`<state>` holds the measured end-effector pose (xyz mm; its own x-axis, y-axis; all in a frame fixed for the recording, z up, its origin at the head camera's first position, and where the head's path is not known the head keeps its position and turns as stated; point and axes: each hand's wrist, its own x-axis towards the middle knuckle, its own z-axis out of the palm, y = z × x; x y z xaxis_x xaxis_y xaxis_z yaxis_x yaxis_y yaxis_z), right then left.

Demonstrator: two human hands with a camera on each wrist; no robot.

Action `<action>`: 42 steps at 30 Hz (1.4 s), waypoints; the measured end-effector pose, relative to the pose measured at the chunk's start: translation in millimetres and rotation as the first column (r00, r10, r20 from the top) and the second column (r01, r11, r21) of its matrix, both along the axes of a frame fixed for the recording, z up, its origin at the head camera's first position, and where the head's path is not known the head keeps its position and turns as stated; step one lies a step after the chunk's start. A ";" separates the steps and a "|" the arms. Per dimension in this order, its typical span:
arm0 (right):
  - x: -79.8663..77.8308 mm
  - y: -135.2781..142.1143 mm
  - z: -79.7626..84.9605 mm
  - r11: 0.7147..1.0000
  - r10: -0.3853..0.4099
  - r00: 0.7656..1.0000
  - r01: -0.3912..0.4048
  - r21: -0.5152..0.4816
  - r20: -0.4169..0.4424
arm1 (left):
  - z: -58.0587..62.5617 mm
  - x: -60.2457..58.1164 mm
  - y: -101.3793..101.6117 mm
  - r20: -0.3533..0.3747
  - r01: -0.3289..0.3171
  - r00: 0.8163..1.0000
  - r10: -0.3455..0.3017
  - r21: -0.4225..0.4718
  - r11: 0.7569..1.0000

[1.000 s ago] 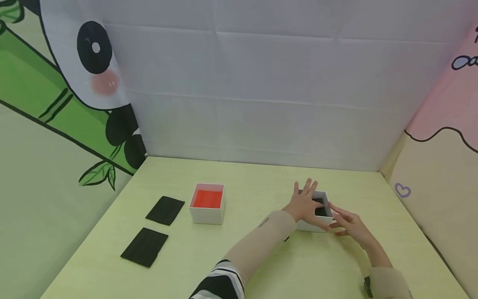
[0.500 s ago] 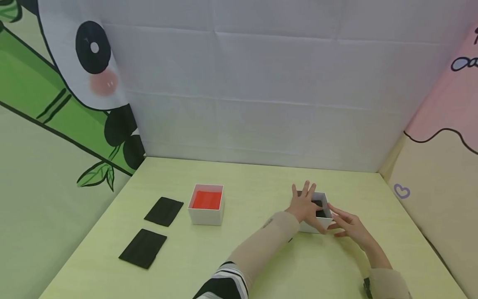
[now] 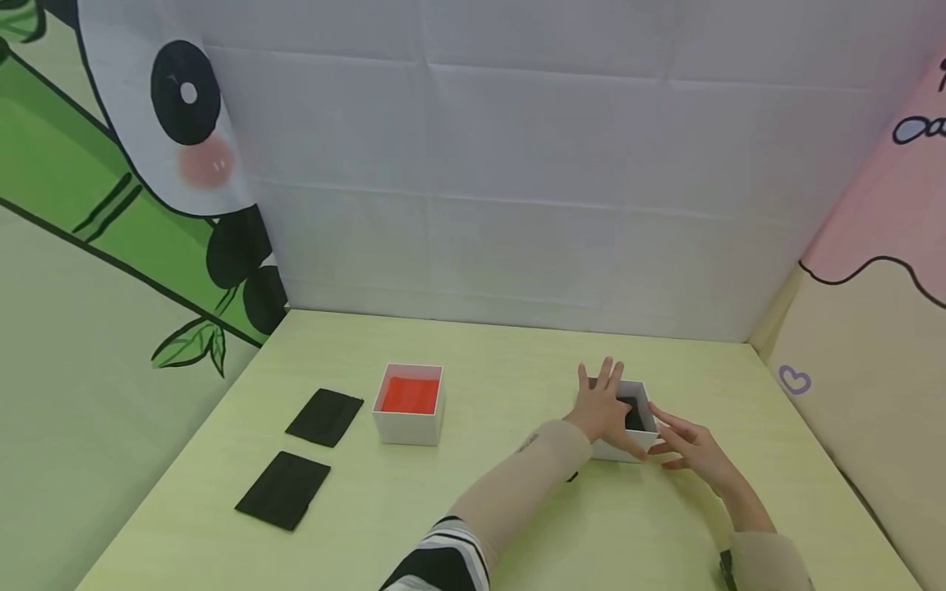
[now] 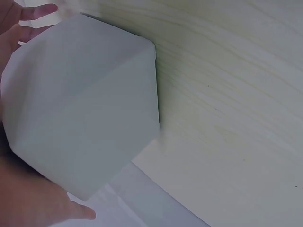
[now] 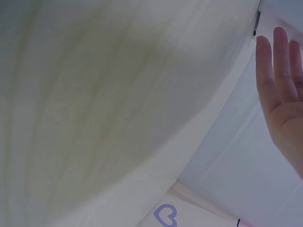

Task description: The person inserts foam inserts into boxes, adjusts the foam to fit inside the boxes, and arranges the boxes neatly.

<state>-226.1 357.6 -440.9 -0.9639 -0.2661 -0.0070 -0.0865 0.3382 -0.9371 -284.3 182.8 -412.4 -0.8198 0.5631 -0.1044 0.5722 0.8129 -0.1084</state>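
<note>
A small white open-topped box [image 3: 617,453] stands on the right side of the table. Inside it lies something flat and black [image 3: 634,419], partly covered by my left hand [image 3: 602,412]. That hand spreads over the box's left part, fingers straight and apart, thumb toward the front. In the left wrist view the box's pale outer walls [image 4: 94,113] fill the space beside the hand. My right hand [image 3: 695,447] is at the box's right side, its extended fingertips right by the corner; the right wrist view shows its fingers [image 5: 281,71] nearly straight.
To the left stands a second white box [image 3: 408,428] with a flat red piece [image 3: 410,395] in it. Further left lie two flat black squares, a farther one [image 3: 325,417] and a nearer one [image 3: 284,491]. A white sheet [image 3: 502,246] backs the table [image 3: 502,361].
Over the second, my left hand shifts very slightly toward the front of the box, uncovering no more than before. The right hand and the other things keep their places.
</note>
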 end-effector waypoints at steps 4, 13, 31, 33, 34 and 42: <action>0.4 -0.9 0.3 1.000 0.012 1.000 -0.012 -0.010 0.000 | 3.1 3.3 -1.5 0.014 -0.035 0.999 0.036 -0.014 0.999; -1.8 -5.1 1.4 1.000 0.027 1.000 -0.027 -0.008 -0.002 | 10.4 7.4 -2.0 0.028 -0.120 0.992 0.121 -0.038 0.992; 0.3 -2.9 3.1 1.000 0.025 0.999 -0.026 -0.006 -0.031 | -1.5 1.3 -3.4 -0.063 -0.012 0.998 0.013 0.028 1.000; -0.1 -1.9 3.3 0.999 0.036 0.999 -0.036 -0.008 -0.033 | -4.0 0.2 -4.0 -0.074 0.008 0.997 -0.004 0.059 0.998; -0.3 -1.6 3.4 0.999 0.037 0.999 -0.038 -0.008 -0.034 | -5.2 -0.3 -4.5 -0.078 0.018 0.997 -0.012 0.071 0.997; 0.7 -0.3 2.1 1.000 0.017 0.999 -0.016 0.015 -0.027 | -5.5 4.2 -11.3 -0.076 0.107 0.992 -0.097 0.149 0.983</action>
<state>-225.3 357.3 -438.7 -0.9593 -0.2820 0.0154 -0.1179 0.3502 -0.9292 -280.1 171.5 -417.9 -0.7593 0.6493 0.0430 0.6487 0.7605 -0.0294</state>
